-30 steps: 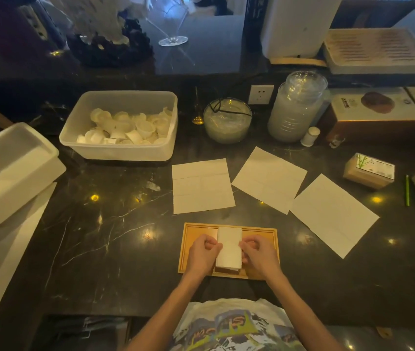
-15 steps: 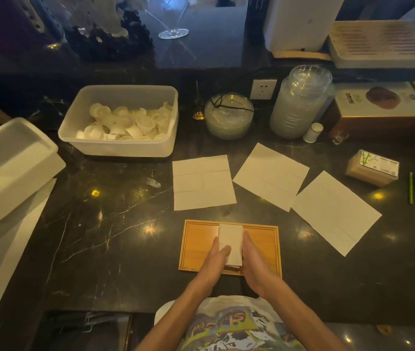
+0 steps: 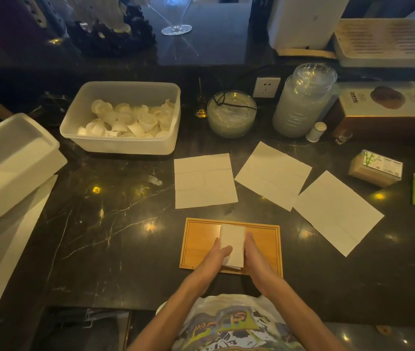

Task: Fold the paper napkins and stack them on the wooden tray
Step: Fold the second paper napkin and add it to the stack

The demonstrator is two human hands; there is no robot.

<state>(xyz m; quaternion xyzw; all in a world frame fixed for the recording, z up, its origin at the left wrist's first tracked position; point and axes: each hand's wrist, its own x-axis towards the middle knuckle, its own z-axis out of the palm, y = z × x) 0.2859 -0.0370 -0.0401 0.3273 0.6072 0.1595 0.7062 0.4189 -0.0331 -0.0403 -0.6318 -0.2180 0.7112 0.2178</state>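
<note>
A wooden tray (image 3: 199, 244) lies on the dark marble counter right in front of me. On its middle sits a small stack of folded white napkins (image 3: 234, 239). My left hand (image 3: 216, 257) presses flat against the stack's left side and my right hand (image 3: 254, 254) against its right side, fingers straight, squeezing the stack between them. Three unfolded napkins lie beyond the tray: one just behind it (image 3: 205, 180), one further right (image 3: 273, 175), and one at the far right (image 3: 338, 211).
A plastic tub of small white cups (image 3: 125, 120) stands at the back left, white lids (image 3: 11, 160) at the left edge. A glass bowl (image 3: 231, 114), a jar (image 3: 304, 100), boxes (image 3: 376, 168) and a green pen (image 3: 414, 188) line the back and right.
My hands have turned from fists resting on top of the stack to flat palms pressing its two sides. The stack has shifted slightly on the tray.
</note>
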